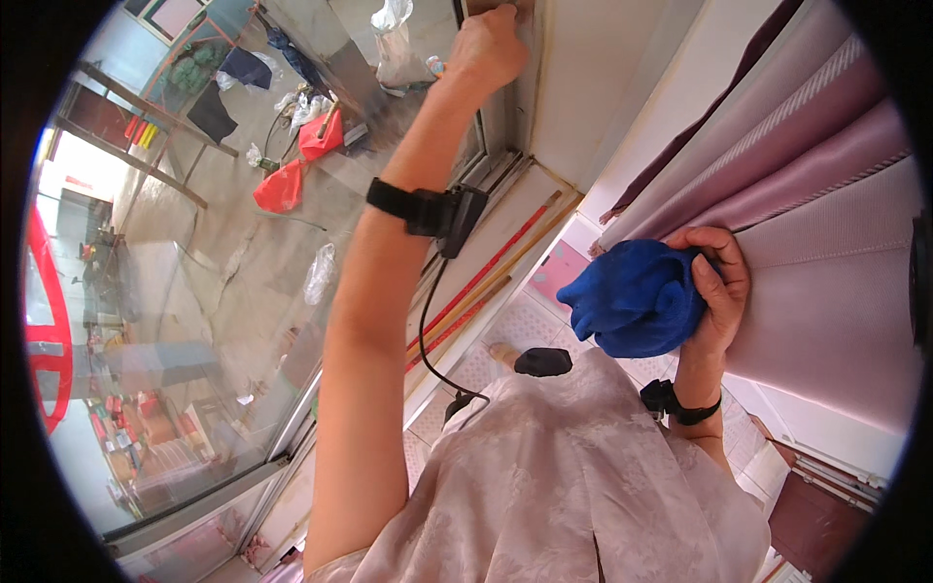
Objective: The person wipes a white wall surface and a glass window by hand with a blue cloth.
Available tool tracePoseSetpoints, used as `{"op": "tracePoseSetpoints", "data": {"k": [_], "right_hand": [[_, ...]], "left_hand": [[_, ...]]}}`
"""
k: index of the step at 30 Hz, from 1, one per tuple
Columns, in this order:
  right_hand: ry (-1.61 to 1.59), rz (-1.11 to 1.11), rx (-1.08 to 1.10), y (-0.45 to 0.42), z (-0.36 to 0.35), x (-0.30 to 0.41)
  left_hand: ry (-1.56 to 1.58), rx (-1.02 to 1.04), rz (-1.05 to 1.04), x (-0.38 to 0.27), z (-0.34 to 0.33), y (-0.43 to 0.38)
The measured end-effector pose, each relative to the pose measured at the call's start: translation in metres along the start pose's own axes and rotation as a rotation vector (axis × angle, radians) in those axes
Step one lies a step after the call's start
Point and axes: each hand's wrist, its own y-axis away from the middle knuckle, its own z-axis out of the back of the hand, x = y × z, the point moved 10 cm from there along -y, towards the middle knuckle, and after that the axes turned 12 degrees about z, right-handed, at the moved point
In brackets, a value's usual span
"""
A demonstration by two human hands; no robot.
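My left hand is raised to the window frame at the top, its fingers bent against the frame's upper part; whether something small is between them cannot be made out. A glass window pane fills the left side, beside my left forearm. My right hand grips a bunched blue cloth in front of the pink curtain. Black straps with small devices are around both my forearms, and a black cable hangs from the left one.
Red and yellow sticks lie along the window sill. A pink curtain hangs at the right. Through the glass show red bags, a folded umbrella, a white sack and a wooden rack. Tiled floor lies below.
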Motion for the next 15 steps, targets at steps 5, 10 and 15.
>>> {"op": "tracePoseSetpoints", "data": {"k": [5,10,15], "right_hand": [[0.100,-0.013,-0.044,0.001,0.023,-0.008],[0.110,-0.002,-0.085,-0.010,0.033,-0.015],[0.093,-0.019,-0.094,-0.019,0.028,-0.026]], "left_hand": [[0.021,0.303,-0.076,-0.008,-0.015,0.083],[-0.398,0.654,0.232,0.095,-0.094,0.268],[-0.516,0.518,0.197,0.128,-0.098,0.362]]}}
